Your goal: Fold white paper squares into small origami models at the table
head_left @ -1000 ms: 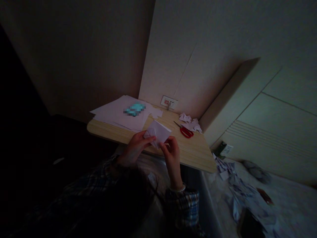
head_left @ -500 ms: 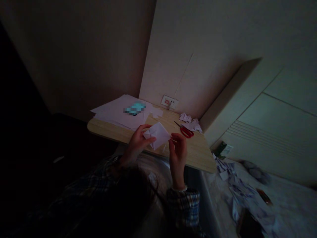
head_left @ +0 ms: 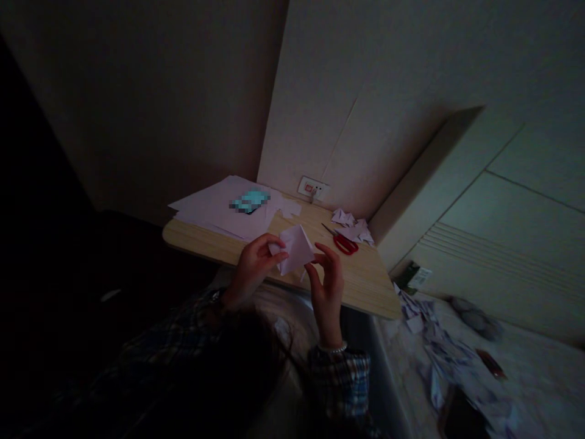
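Two bare hands in view, both over the desk's [head_left: 365, 281] front edge. Our left hand [head_left: 253, 266] is closed to a pinch, thumb and fingers on the left corner of a folded white paper [head_left: 297, 250], which we have up in the air, tilted. Our right hand [head_left: 329, 283] is half curled, thumb and forefinger at the paper's right corner (can't tell if they grip it). Red-handled scissors [head_left: 345, 244] lie toward the desk's back right corner, folded paper pieces [head_left: 361, 231] just beside them. White sheets [head_left: 205, 208] cover the left end, a pixelated blue-green item [head_left: 251, 200] on top.
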Tool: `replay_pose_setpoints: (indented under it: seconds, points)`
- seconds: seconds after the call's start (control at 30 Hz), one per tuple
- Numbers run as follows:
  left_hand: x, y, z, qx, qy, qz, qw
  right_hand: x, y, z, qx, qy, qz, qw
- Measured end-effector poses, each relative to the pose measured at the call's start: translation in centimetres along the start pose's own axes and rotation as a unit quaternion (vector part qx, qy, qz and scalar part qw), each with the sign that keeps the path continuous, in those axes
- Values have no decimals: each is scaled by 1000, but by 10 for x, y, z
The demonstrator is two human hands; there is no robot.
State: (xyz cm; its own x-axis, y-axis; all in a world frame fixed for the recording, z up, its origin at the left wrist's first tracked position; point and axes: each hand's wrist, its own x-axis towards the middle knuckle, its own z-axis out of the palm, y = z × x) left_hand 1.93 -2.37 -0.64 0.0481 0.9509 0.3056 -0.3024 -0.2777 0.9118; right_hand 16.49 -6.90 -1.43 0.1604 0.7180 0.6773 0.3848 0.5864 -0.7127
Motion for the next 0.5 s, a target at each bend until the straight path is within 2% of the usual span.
replay_pose_setpoints:
  seconds: [0.27, 0.5]
  points:
    - [-4, 0, -1, -10, -2, -15, 1000, 5, 0, -10, -62, -39, -81, 994]
    - [-5, 6, -2, 40, -52, -9, 998, 4, -3, -8, -78, -22, -59, 995]
